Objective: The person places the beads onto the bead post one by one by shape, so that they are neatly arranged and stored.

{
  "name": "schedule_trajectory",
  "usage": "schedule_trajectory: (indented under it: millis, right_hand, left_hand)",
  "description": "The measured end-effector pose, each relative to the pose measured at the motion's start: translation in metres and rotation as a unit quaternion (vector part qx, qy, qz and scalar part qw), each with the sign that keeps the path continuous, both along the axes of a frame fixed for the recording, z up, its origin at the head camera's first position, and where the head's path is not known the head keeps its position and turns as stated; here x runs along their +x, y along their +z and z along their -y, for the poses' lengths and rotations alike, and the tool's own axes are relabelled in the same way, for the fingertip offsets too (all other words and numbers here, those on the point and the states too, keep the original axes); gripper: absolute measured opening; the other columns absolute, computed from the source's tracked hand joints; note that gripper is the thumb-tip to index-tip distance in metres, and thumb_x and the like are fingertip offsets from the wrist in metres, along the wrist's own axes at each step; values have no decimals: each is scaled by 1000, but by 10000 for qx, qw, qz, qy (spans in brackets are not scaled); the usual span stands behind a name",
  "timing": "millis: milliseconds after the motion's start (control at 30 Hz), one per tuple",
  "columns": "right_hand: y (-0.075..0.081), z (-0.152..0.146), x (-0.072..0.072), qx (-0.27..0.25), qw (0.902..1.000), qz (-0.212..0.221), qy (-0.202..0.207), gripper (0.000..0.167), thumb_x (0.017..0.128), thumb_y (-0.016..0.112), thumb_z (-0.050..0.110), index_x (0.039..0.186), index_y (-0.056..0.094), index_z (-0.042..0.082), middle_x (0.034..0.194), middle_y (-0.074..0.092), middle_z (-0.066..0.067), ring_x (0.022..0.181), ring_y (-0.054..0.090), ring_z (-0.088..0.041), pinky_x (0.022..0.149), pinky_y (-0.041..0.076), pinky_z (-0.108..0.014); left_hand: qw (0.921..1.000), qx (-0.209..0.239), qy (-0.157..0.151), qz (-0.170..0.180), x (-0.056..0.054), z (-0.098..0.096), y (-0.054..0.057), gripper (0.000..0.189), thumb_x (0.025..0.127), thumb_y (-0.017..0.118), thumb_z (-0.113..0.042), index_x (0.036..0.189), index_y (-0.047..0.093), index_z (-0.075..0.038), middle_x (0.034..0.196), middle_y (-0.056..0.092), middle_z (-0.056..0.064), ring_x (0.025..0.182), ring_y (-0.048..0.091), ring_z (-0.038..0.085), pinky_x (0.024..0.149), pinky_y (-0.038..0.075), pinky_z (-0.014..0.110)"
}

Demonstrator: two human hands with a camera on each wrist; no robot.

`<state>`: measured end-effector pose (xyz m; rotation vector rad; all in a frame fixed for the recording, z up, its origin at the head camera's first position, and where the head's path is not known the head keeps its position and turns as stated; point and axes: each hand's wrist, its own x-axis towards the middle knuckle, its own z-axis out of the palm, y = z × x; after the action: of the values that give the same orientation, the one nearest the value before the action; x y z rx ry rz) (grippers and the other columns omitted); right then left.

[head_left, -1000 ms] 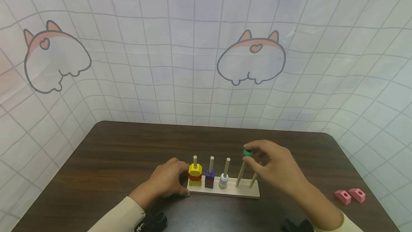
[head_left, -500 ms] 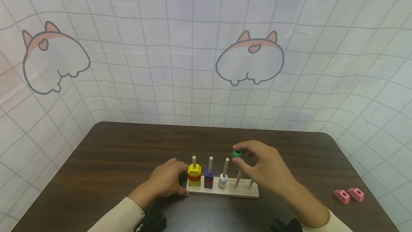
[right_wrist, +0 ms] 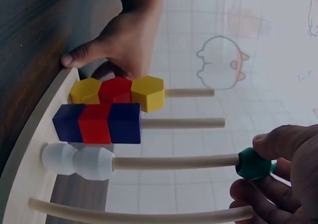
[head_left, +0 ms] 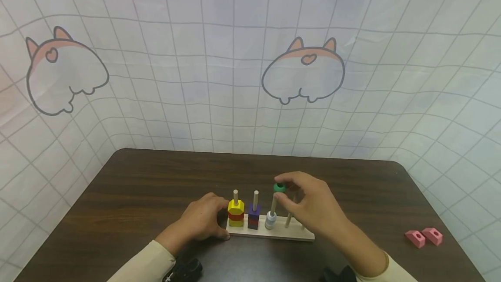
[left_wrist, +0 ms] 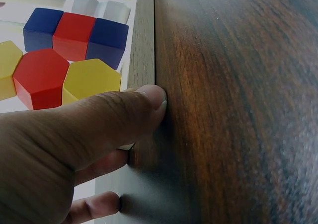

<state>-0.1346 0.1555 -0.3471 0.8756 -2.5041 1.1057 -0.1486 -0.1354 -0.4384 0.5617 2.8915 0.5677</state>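
Note:
A wooden peg stacker (head_left: 289,232) stands on the table. Its left end sits between the thumb and fingers of my left hand (head_left: 204,216); the left wrist view shows the thumb (left_wrist: 144,102) against the board's edge. Between thumb and fingertips my right hand (head_left: 311,201) pinches a green bead (right_wrist: 253,163) at the tip of the third peg (right_wrist: 174,162). White beads (right_wrist: 79,160) sit low on that same peg. Yellow and red hexagonal blocks (right_wrist: 117,92) fill the first peg's lower part, dark blue and red square blocks (right_wrist: 97,123) the second's.
Two pink pierced blocks (head_left: 424,237) lie at the table's right side. The fourth peg (right_wrist: 139,216) bears no blocks, and my right hand partly hides the peg at the far right. A gridded cloth (head_left: 188,77) hangs behind the dark table (head_left: 156,173).
My right hand has moved left with the green bead, from above the fourth peg to the third peg's tip. The left hand keeps its place at the stacker's end.

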Motion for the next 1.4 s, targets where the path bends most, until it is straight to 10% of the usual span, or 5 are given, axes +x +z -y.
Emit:
schedule_trajectory:
  millis: [633,1100,1400]
  right_hand:
    - [-23,15,10,-356,9924,935,-712,64,84,84,7,139,52,10,112,70,6,92,65,-7,66,52,-26]
    - [-57,19,12,-781,9813,1465,-973,106,82,87,7,158,13,9,103,66,7,90,66,-7,95,52,-46]
    - [-72,18,10,-723,9797,1594,-977,112,80,89,9,159,10,9,102,66,7,90,66,-8,86,55,-32]
  left_hand:
    - [10000,55,49,49,0,0,-2,68,61,98,-39,121,73,-20,115,70,-5,112,58,21,84,53,55]
    - [9999,60,87,38,1,0,-2,64,60,98,-39,117,73,-22,110,68,-6,108,58,20,81,53,54]
    - [9999,16,125,65,0,-1,-2,64,61,98,-39,117,73,-23,112,69,-7,111,58,20,83,53,56]
